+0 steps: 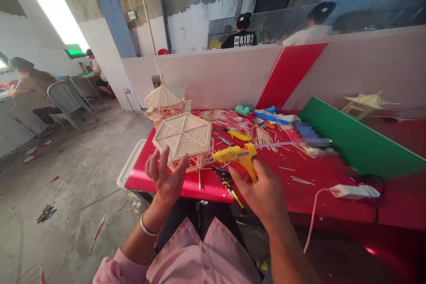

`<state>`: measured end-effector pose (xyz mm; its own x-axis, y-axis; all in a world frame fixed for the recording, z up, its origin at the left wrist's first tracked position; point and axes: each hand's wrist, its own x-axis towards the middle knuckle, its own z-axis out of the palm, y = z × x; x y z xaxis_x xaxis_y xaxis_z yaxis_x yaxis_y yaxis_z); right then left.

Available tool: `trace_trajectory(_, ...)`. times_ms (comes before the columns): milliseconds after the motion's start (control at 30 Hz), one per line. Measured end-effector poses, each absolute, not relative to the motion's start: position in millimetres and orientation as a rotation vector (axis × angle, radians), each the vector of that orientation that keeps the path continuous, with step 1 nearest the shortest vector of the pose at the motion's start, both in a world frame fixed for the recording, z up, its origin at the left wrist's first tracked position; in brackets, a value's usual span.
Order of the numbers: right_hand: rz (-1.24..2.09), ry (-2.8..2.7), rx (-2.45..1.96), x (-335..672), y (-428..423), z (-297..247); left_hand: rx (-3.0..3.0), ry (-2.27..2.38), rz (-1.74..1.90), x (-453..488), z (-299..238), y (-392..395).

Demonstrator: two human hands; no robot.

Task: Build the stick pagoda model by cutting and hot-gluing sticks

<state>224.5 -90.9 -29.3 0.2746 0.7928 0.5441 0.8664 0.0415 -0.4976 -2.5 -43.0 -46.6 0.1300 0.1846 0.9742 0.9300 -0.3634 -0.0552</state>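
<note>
My right hand (266, 191) is at the handle of a yellow hot glue gun (234, 155), fingers partly hidden behind it and thumb stretched out to the left. The nozzle points left, a small red light shows on the body, and a clear glue stick (274, 144) sticks out of the back. Empty and raised, my left hand (168, 175) has its fingers spread before a hexagonal roof (183, 135) of thin wooden sticks. That roof belongs to a stick model at the table's near left. Behind it stands a pointed-roof stick pavilion (164, 97).
Yellow-black pliers (229, 186), a yellow utility knife (239, 135) and loose sticks (219, 117) lie on the red table (299, 199). A white power strip (356, 191) and a slanting green board (359, 137) are at right. People sit beyond the partition (216, 75).
</note>
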Motion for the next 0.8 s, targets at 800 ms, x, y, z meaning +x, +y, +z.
trace_trajectory(800,-0.032,-1.48,-1.743,252.4,-51.1,-45.4,-1.82,-1.068,-1.223,9.0,-36.9,-33.3)
